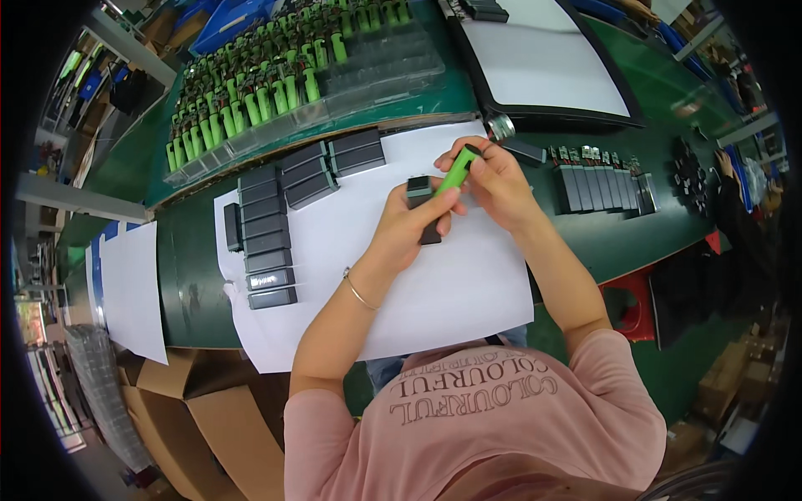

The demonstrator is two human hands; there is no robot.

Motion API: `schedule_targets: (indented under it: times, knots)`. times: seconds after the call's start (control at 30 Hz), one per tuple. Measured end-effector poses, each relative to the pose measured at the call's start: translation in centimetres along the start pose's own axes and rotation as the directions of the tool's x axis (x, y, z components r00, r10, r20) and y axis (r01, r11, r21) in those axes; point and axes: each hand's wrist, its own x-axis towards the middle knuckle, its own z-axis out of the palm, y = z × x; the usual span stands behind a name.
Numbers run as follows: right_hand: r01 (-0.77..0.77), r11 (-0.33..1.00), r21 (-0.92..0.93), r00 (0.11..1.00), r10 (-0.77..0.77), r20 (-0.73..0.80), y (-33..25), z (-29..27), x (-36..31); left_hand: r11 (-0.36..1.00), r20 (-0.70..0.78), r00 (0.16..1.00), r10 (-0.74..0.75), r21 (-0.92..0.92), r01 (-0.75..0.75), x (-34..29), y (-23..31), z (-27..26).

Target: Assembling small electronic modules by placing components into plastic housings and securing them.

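My left hand [401,224] is closed around a dark grey rectangular case [419,189], which stands tilted over the white paper. A bright green cylinder with a black end [456,173], like a battery cell, slants up from beside the case. My right hand [505,190] pinches this green cell near its upper end, and my left thumb lies close to its lower end. Just beyond my right hand sits a shiny round metal piece [501,127]. The fingers hide part of both the case and the cell.
White paper [393,305] covers the bench under my hands. Dark cases [266,224] stand in rows on its left. A clear tray [380,90] at the back holds many green cells. Grey cases with circuit boards [591,189] line up at right, near another person's hand [723,163].
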Motion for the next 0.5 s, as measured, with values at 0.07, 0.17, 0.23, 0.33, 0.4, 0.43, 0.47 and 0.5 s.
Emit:
schedule_targets:
  times: [0.07, 0.17, 0.23, 0.33, 0.4, 0.43, 0.47, 0.5]
  knots:
    - [0.016, 0.999, -0.038, 0.995, -0.02, -0.1, 0.11, 0.58, -0.02, 0.958, 0.032, 0.999, -0.044, 0.286, 0.033, 0.21, -0.01, -0.18]
    - [0.195, 0.979, -0.059, 0.972, -0.201, -0.123, -0.35, 0.14, 0.44, 0.943, 0.045, 0.998, 0.049, 0.327, -0.061, 0.09, -0.07, 0.03]
    - [0.194, 0.978, -0.078, 0.971, -0.202, -0.128, -0.3, 0.2, 0.46, 0.944, 0.039, 0.999, -0.037, 0.328, 0.022, 0.05, 0.23, -0.01]
    - [0.115, 0.983, -0.143, 0.989, -0.128, -0.08, 0.06, 0.37, 0.48, 0.941, 0.068, 0.983, -0.169, 0.308, 0.14, -0.04, 0.53, 0.22]
    - [0.098, 0.984, -0.147, 0.994, -0.103, -0.029, -0.18, 0.28, 0.62, 0.942, 0.092, 0.972, -0.214, 0.283, 0.181, -0.01, 0.55, 0.06]
    - [0.083, 0.985, -0.153, 0.996, -0.081, 0.022, -0.33, 0.2, 0.68, 0.931, 0.098, 0.967, -0.233, 0.311, 0.193, 0.05, 0.62, -0.17]
    - [0.082, 0.985, -0.152, 0.997, -0.08, 0.022, -0.47, 0.02, 0.68, 0.918, 0.103, 0.962, -0.252, 0.339, 0.205, 0.02, 0.65, -0.29]
    - [0.063, 0.987, -0.149, 0.996, -0.054, 0.066, -0.62, -0.22, 0.66, 0.918, 0.102, 0.962, -0.253, 0.339, 0.206, -0.04, 0.55, -0.3]
